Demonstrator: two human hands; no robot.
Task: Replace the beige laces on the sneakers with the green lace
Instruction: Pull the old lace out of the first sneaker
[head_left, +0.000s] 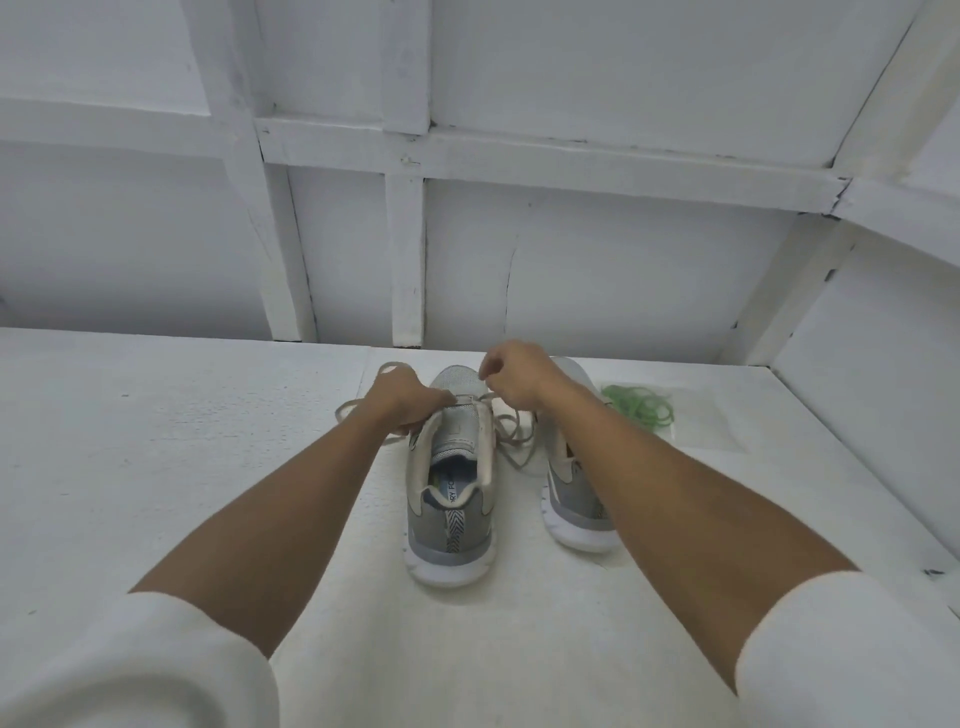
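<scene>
White tabletop (156, 441), on which two grey sneakers are stood side by side, heels nearest. The left sneaker (449, 499) is steadied at its collar by the left hand (410, 402), fingers curled over the edge; the right sneaker (576, 519) is partly hidden by a forearm. The right hand (511, 376) is clenched above the far eyelets, apparently pinching the beige lace (349, 407), whose slack lies loose at both sides. The green lace (641, 405), coiled at far right, is judged light and limp, best taken near a tip.
</scene>
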